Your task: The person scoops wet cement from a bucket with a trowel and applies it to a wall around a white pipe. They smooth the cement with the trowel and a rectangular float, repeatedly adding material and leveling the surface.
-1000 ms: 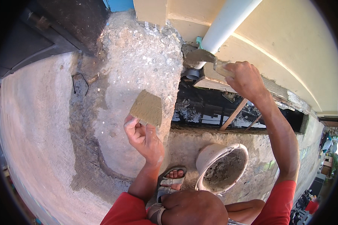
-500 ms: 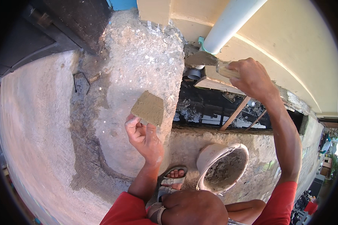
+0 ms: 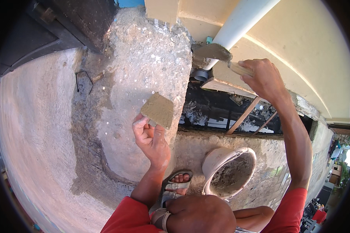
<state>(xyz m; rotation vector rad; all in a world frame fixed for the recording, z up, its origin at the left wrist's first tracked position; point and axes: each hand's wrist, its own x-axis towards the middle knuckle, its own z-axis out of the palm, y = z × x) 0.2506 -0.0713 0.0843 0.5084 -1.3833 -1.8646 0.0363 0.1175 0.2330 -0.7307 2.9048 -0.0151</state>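
right hand grips a loaded trowel against the pipe, upper centre; left hand pinches a mortar-covered plate. risk: wet mortar slumps off the trowel into the open gap below, missing the bucket at lower centre.

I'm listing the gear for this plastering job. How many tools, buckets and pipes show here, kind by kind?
Mortar-loaded steel trowels: 1, in the right hand, blade at
Flat square mortar boards: 1, held up by the left hand
Pale round buckets with mortar inside: 1
White plastic drain pipes: 1
Total: 4
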